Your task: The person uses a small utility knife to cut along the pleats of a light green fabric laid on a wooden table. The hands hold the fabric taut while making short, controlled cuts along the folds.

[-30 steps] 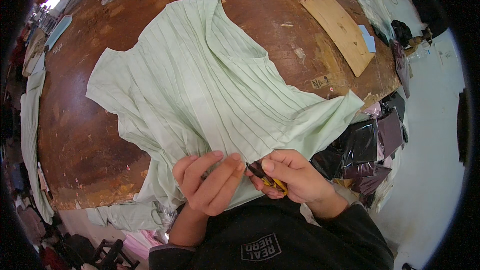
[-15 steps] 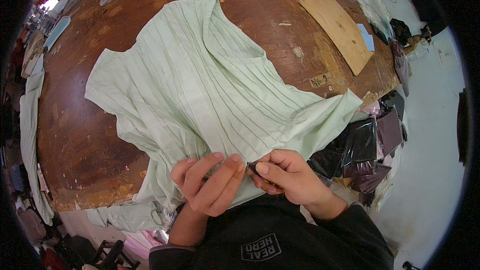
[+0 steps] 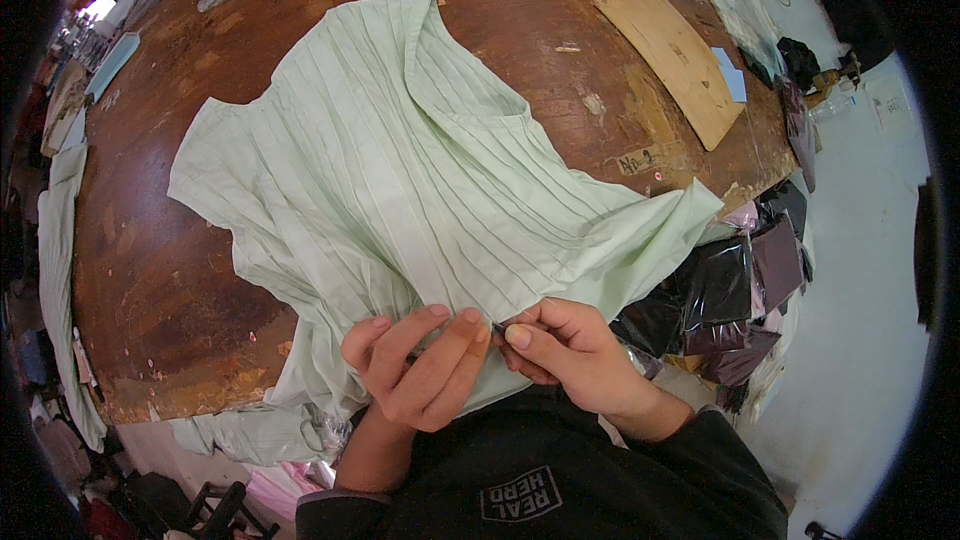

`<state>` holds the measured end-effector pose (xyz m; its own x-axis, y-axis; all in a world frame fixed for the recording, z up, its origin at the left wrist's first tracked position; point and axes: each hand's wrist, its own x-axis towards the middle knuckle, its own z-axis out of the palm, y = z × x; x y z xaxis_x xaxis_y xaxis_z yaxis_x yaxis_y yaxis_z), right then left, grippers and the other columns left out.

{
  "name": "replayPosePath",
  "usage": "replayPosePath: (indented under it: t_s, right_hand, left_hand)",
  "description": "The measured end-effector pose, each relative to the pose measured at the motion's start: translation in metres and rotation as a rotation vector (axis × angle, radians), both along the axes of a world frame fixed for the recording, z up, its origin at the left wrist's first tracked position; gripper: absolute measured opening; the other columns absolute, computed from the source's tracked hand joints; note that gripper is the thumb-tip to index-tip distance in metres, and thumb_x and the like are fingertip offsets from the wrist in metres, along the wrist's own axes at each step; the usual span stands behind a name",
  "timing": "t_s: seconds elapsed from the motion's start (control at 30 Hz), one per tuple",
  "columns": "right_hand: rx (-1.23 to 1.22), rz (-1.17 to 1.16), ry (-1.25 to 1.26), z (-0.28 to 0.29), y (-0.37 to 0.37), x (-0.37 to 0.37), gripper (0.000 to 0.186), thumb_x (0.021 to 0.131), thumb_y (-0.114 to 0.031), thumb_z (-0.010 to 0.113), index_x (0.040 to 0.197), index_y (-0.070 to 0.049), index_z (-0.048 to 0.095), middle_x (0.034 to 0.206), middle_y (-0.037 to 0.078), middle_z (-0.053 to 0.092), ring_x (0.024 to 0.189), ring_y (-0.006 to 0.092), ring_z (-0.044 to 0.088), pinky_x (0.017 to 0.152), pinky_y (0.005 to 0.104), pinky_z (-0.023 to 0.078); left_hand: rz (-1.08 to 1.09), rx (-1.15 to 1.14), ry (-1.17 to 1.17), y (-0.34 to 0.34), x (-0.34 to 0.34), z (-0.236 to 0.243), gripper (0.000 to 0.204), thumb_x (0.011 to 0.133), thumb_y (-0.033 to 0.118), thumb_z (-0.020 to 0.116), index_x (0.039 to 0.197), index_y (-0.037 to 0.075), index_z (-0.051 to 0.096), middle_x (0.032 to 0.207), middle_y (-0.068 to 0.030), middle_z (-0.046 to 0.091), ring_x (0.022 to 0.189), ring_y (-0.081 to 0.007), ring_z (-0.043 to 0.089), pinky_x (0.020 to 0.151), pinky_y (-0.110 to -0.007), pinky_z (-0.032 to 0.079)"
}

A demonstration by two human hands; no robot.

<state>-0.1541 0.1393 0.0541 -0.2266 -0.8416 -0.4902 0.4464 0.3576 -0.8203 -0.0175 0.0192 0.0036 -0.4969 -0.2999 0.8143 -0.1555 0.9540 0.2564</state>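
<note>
A pale green pleated sleeveless garment (image 3: pixel 370 155) lies spread on the brown table, its near edge drawn toward my body. At that edge my left hand (image 3: pixel 420 365) is closed, thumb and index finger pinching the fabric while the other fingers stay bent and raised. Right beside it, my right hand (image 3: pixel 575 355) is closed around a small tool that looks like thread snips (image 3: pixel 500 328). Only the dark tip shows at the left fingertips; the palm and fingers hide the rest. Whether the tip touches the cloth I cannot tell.
The worn wooden table (image 3: pixel 150 270) carries a flat tan board (image 3: pixel 680 70) at the far right, with blue paper (image 3: pixel 732 75) beside it. Dark plastic-wrapped packets (image 3: pixel 722 280) are piled off the right edge. Folded pale cloth (image 3: pixel 245 435) hangs near the front left edge.
My right hand has turned slightly, its thumb moving a little left, and the tool's yellow part is now hidden. My left hand and the garment stay almost still.
</note>
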Motion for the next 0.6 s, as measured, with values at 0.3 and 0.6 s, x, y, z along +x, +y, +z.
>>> replayPosePath:
  t_s: [0.3,0.6]
  right_hand:
    - [-0.263,-0.029,0.832,0.006,0.005,0.003,0.024,0.089,-0.014,0.068,0.104,0.003,0.061,0.082,0.008,0.064,0.066,0.0162,0.059,0.06,0.0259,0.046]
    - [-0.301,0.031,1.397,0.019,-0.003,-0.003,0.024,0.078,-0.01,0.075,0.096,0.001,0.063,0.083,0.014,0.065,0.068,0.0291,0.063,0.059,0.0349,0.051]
  left_hand:
    - [-0.009,0.02,-0.001,0.0,0.0,0.001,0.012,0.074,0.015,0.072,0.085,0.017,0.068,0.092,0.0054,0.07,0.089,-0.0156,0.062,0.092,-0.038,0.034]
    - [-0.036,0.018,-0.001,0.002,0.002,0.001,0.017,0.07,0.012,0.075,0.086,0.016,0.069,0.095,0.0036,0.07,0.09,-0.0194,0.063,0.092,-0.042,0.036]
